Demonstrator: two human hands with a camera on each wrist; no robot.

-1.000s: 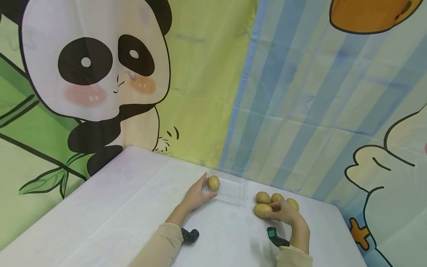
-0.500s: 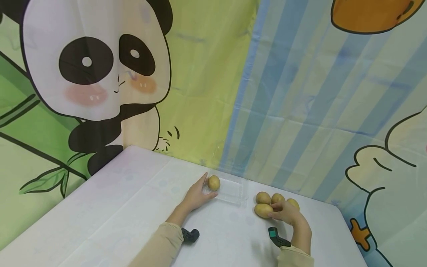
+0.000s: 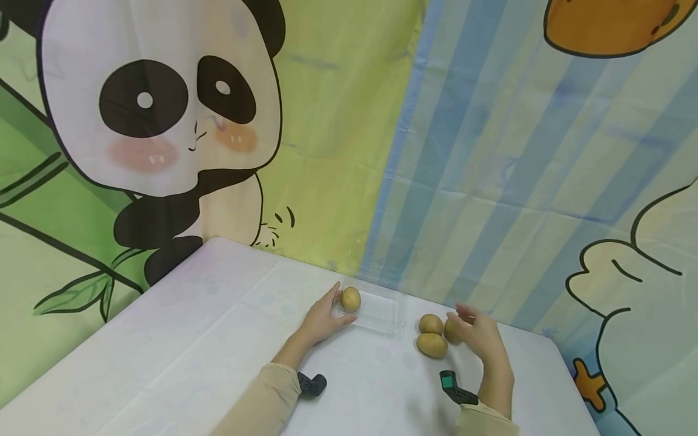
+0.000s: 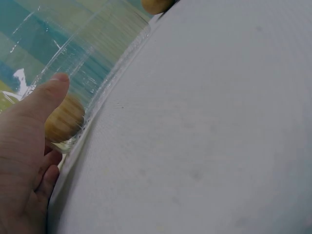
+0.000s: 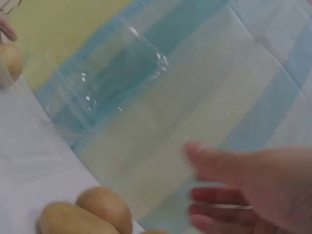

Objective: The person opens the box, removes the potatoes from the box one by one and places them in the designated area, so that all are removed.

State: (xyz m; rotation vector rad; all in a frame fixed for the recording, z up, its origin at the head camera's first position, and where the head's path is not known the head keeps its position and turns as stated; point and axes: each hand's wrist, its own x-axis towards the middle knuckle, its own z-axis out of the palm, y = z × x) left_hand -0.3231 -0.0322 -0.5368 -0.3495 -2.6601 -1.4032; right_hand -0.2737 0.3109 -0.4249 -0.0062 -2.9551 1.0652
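A clear plastic container (image 3: 376, 310) with a raised transparent lid stands near the table's back edge. One potato (image 3: 351, 299) lies in its left end. My left hand (image 3: 323, 313) grips that end, the thumb (image 4: 51, 92) along the near wall and the fingers around the far side. To the right, a group of loose potatoes (image 3: 432, 346) rests on the table. My right hand (image 3: 481, 332) is raised just over the group's right side, blurred in the right wrist view, with nothing between thumb and fingers. It partly covers one potato (image 3: 452, 332).
The white-covered table (image 3: 218, 363) meets a hanging printed cloth (image 3: 469, 151) at its back edge. A black strap device (image 3: 312, 385) is on the left wrist, another device (image 3: 457, 389) on the right.
My right hand has let go of the front potato and lifted up and away to the right. The left hand and the container have stayed in place.
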